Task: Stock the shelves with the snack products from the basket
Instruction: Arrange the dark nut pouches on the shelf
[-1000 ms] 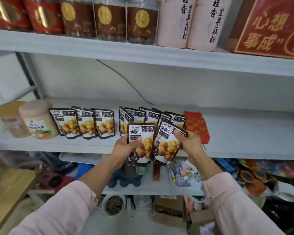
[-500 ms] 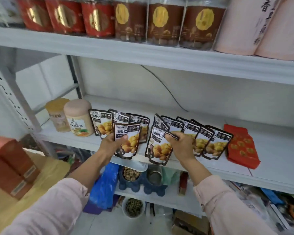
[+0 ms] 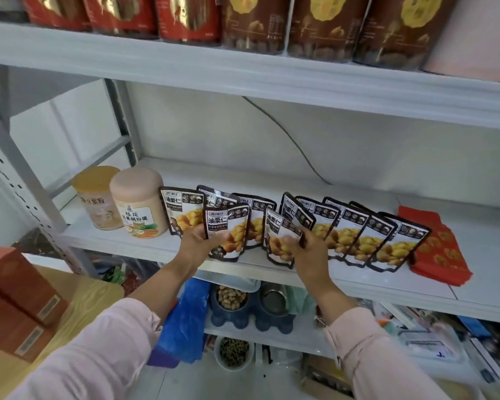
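Curling their fingers, the left hand [image 3: 197, 244] grips the left pouch [image 3: 228, 222] and the right hand [image 3: 309, 251] the right pouch [image 3: 276, 226].

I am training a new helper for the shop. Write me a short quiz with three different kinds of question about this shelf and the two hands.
1. True or false: the left hand grips a black-and-white snack pouch printed with yellow kernels, and the right hand grips a second such pouch.
2. What lies on the white metal shelf at the right end of the pouch row? A. flat red packets B. a green bottle C. a glass cup
3. Fill in: the yellow-lidded round jar and the pink-lidded round jar stand to the ___ of the row.
Key: 1 true; 2 A; 3 left.
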